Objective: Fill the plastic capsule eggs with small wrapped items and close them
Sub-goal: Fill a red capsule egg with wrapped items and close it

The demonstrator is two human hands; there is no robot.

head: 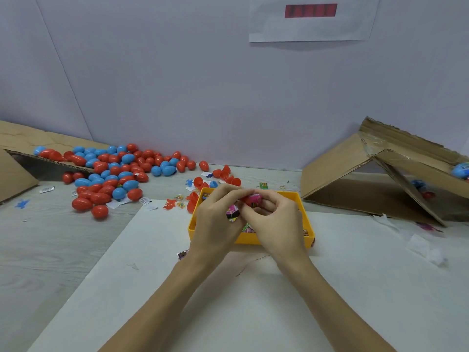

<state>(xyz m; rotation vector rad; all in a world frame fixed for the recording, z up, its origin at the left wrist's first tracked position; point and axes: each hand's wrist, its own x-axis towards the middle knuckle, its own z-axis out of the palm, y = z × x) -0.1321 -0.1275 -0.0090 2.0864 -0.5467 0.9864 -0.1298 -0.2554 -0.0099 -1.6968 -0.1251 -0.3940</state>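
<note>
Both hands meet above a shallow yellow plastic tray (308, 237) in the middle of the view. The right hand (274, 219) curls its fingers around a red plastic egg half (245, 199) with a pink wrapped item (255, 200) sitting at its mouth. The left hand (215, 219) pinches a second small wrapped item, pink, yellow and black (233, 214), between thumb and fingers, while its fingertips reach across to touch the red shell. Whether the pink item is fully seated inside the shell cannot be told; the fingers hide the rim.

The egg shell looks light, thin and smooth, so it is likely to slip or flex if squeezed hard. The safest hold is probably around its rounded body, leaving the open rim free so the other half can snap on. The wrapped items look soft and crinkly, easy to press in.

The tray rests on a white paper sheet (228, 301) laid over a pale wood-grain table (50, 237). More wrapped items lie in the tray under the hands. Just behind the tray are several open red egg halves (228, 177). To the far left, a large heap of closed red and blue plastic eggs (109, 174) spills from a flattened cardboard box (20, 141). To the right, another cardboard box (368, 179) lies tipped on its side.
</note>
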